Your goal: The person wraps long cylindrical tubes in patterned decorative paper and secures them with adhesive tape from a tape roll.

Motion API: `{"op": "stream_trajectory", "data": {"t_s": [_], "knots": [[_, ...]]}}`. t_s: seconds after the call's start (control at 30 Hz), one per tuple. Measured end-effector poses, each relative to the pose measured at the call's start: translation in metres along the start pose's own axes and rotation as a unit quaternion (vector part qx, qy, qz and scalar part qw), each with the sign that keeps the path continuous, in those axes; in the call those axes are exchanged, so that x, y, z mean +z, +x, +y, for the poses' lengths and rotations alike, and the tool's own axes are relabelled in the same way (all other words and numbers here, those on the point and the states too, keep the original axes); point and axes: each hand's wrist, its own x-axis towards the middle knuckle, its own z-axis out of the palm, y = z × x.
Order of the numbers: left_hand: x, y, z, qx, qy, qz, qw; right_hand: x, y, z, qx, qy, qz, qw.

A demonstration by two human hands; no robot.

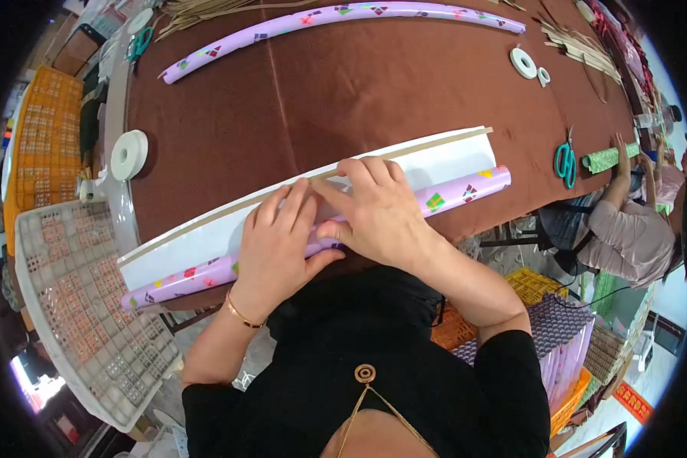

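Note:
A lilac patterned wrapping paper roll [466,191] lies along the near table edge, partly unrolled with its white inner side [191,243] up. A narrow tan strip [443,140] runs along the sheet's far edge. My left hand [275,244] rests over the sheet, fingers stretched towards the strip and thumb apart near the roll. Close beside it, my right hand [378,214] has its index finger reaching to the strip, other fingers bent, thumb at the roll. Both hands hide the sheet's middle.
Another lilac roll [343,11] lies at the back. White tape rolls [130,154] and teal scissors [565,163] sit on the brown tabletop [343,84]. At right, a co-worker's hand [624,156] touches a green roll [601,159]. A white crate [30,282] stands left.

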Motion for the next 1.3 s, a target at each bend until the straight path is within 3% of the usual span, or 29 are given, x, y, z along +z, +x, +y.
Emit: {"op": "stream_trajectory", "data": {"t_s": [0.63, 0.8, 0.87, 0.93, 1.0, 1.1, 1.13, 1.2, 1.3], "knots": [[-0.003, 0.001, 0.003, 0.0, 0.003, -0.003, 1.0, -0.053, -0.037, 0.061, 0.135, -0.135, 0.017, 0.982], [-0.002, 0.003, 0.003, -0.002, -0.008, 0.0, 1.0, -0.074, -0.054, 0.097, 0.198, -0.207, 0.011, 0.958], [-0.005, 0.002, 0.001, -0.03, -0.006, -0.003, 1.0, -0.076, -0.066, 0.124, 0.2, -0.221, 0.049, 0.953], [-0.004, 0.0, 0.002, -0.006, -0.031, 0.015, 0.999, -0.087, -0.073, 0.139, 0.223, -0.247, 0.026, 0.943], [-0.004, -0.001, -0.001, -0.012, -0.039, 0.028, 0.999, -0.096, -0.071, 0.142, 0.319, -0.25, -0.008, 0.914], [-0.004, -0.011, -0.007, 0.013, -0.058, 0.045, 0.997, -0.092, -0.095, 0.182, 0.269, -0.287, 0.047, 0.918], [-0.005, -0.016, -0.01, 0.032, -0.064, 0.046, 0.996, -0.093, -0.091, 0.171, 0.259, -0.282, 0.048, 0.922], [-0.011, -0.031, -0.017, 0.028, -0.053, 0.038, 0.997, -0.093, -0.085, 0.14, 0.153, -0.245, 0.083, 0.954], [-0.02, -0.054, -0.03, 0.008, -0.023, -0.012, 1.0, -0.081, -0.072, 0.088, 0.078, -0.133, 0.016, 0.988]]}}
